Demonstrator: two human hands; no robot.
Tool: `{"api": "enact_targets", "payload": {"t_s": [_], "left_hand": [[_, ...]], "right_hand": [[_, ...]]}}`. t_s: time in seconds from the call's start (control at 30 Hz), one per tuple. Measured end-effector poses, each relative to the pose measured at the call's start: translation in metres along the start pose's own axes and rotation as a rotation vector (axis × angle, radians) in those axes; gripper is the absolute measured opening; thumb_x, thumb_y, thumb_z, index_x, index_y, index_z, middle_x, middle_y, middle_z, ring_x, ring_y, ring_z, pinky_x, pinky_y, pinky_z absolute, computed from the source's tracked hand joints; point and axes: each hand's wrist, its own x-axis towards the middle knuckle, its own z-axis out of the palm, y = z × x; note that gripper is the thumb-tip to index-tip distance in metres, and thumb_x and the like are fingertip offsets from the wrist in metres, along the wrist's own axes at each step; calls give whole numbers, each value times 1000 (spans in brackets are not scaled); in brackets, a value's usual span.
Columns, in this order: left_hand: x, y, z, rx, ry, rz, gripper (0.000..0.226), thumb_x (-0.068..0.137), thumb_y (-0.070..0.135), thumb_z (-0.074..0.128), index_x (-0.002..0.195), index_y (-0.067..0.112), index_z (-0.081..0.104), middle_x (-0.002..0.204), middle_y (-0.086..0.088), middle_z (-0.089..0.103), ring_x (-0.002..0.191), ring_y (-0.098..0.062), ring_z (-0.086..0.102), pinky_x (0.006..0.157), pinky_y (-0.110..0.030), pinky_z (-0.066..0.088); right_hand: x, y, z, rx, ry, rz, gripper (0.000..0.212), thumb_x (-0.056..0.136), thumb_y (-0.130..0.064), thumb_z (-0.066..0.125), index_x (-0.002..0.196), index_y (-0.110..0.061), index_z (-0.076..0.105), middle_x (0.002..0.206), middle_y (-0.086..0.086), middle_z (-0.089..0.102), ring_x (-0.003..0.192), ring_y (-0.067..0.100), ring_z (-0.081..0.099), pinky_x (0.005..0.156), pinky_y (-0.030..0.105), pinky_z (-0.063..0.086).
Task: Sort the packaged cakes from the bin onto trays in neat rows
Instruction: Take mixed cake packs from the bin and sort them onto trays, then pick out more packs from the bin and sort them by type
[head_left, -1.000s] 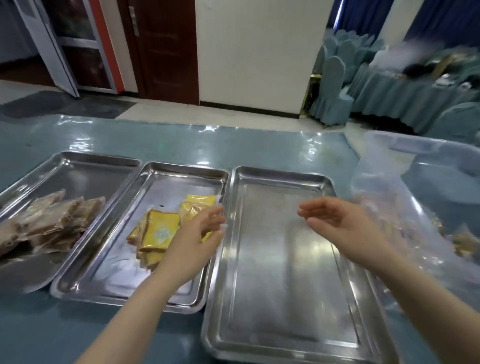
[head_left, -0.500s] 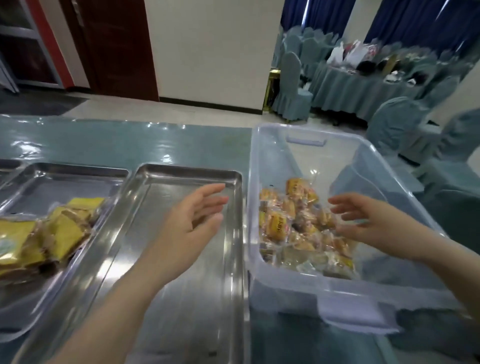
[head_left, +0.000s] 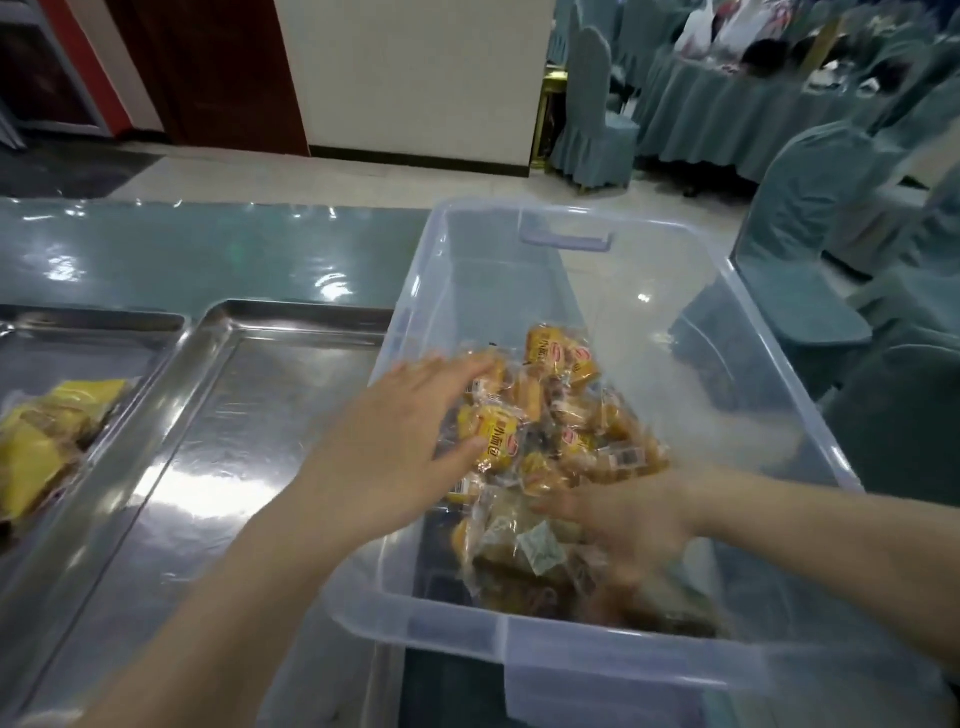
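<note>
On the far left, a metal tray (head_left: 98, 332) holds a small pile of yellow packets (head_left: 47, 441), so some sorting is done, though they lie in a heap more than in a neat row. Right beside it sits a second tray (head_left: 218, 431), and the part that shows has nothing on it. It looks like this tray needs filling next. To its right stands a clear plastic bin (head_left: 597, 654) with a big heap of packaged cakes (head_left: 561, 441) at the bottom, so most of the job is left to do. The person's left hand (head_left: 395, 457) reaches over the left wall of the bin. Its fingers are spread out and nearly straight, and they lie on top of the heap. The thumb touches one yellow cake packet (head_left: 493, 434), but the hand is not closed around it. Farther right and nearer, the right hand (head_left: 623, 525) is down inside the bin on the near side of the heap. It is blurry. Its fingers look stretched out flat against the wrappers, with no packet pinched as far as can be seen. No cake has been lifted out yet, so picking one up seems to be the step in hand.
</note>
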Motion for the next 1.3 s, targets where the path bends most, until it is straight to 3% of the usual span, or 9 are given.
{"api": "enact_targets", "payload": {"t_s": [0.1, 0.23, 0.37, 0.53, 0.67, 0.77, 0.87, 1.03, 1.3], "left_hand": [[0, -2, 0, 12, 25, -23, 57, 89, 46, 46, 142, 41, 26, 142, 21, 31, 129, 8, 10, 95, -3, -15], [-1, -1, -1, 10, 23, -28, 57, 88, 48, 43, 142, 38, 28, 142, 22, 32, 130, 6, 14, 94, -2, -14], [-4, -2, -3, 7, 53, -45, 53, 90, 45, 47, 140, 37, 33, 145, 17, 36, 133, 0, 23, 100, -9, -5], [-6, -2, -2, -3, 68, -61, 49, 90, 44, 48, 138, 38, 37, 144, 18, 39, 128, -2, 22, 95, -13, 5], [-7, -2, -3, -7, 56, -48, 48, 91, 42, 50, 137, 34, 40, 143, 15, 42, 130, -6, 29, 103, -17, 9], [-7, -1, -4, -12, 34, -27, 48, 90, 40, 50, 137, 31, 41, 141, 13, 44, 129, -7, 34, 107, -21, 12], [-8, -2, -4, -8, 33, -16, 49, 90, 39, 52, 137, 29, 42, 141, 12, 45, 128, -7, 34, 105, -18, 12], [-3, 2, -5, 95, -57, -55, 57, 89, 44, 51, 142, 31, 32, 142, 7, 46, 130, -19, 37, 106, -29, 23], [73, 22, 12, 117, -173, -139, 72, 81, 39, 60, 144, 26, 27, 137, 0, 50, 117, -21, 52, 90, -32, 43]], "right_hand": [[25, -2, 11, -114, 175, 67, 126, 65, -59, 75, 145, -38, -20, 159, 3, -15, 145, 32, -3, 116, 50, 14], [48, -9, 15, -388, 272, 143, 126, 63, -55, 78, 141, -46, -20, 158, 6, -8, 143, 40, -2, 108, 66, 19], [55, -13, 10, -466, 450, 59, 105, 70, -43, 78, 149, -28, 10, 134, 6, 47, 121, 29, 41, 100, 46, 39], [48, -16, -2, -460, 621, 10, 42, 71, -45, 72, 106, -24, 61, 114, -2, 53, 112, 23, 39, 89, 39, 36], [44, -19, -4, -378, 526, 23, 31, 73, -42, 73, 98, -27, 60, 111, -3, 53, 112, 22, 42, 88, 39, 43], [38, -21, -11, -315, 571, 42, 26, 76, -40, 73, 84, -24, 54, 79, -7, 56, 79, 19, 54, 64, 31, 45], [26, -20, -27, -234, 678, 59, 36, 72, -49, 74, 84, -21, 54, 74, -8, 55, 67, 12, 51, 53, 27, 37], [4, -8, -51, -33, 860, 17, 36, 69, -43, 79, 68, -28, 46, 73, -9, 56, 72, 15, 53, 56, 26, 36], [-2, 6, -61, -44, 949, 46, 23, 75, -38, 75, 85, -34, 54, 95, -7, 63, 87, 17, 57, 68, 26, 36]]}}
